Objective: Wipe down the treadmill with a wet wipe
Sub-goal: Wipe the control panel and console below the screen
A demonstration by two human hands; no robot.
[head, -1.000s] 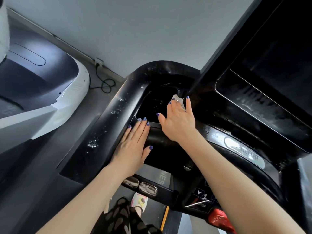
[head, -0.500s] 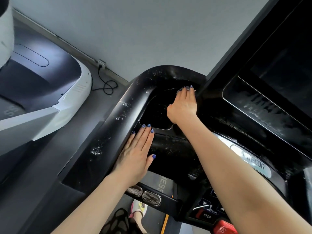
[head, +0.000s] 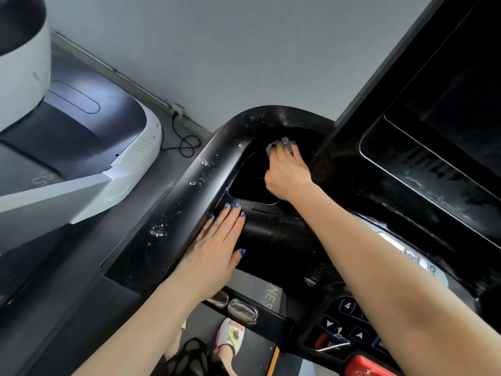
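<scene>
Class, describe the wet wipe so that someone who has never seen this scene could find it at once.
Start at the black treadmill console, whose thick rounded rail curves around a dark recessed tray left of the screen. At the tray's far edge, the right hand presses down on the wet wipe. It is the only pale scrap against the glossy black plastic, showing just past the blue-painted fingertips.

Grey wall (head: pixel 244 50); black cable (head: pixel 184 142) on floor (head: pixel 173 175).
</scene>
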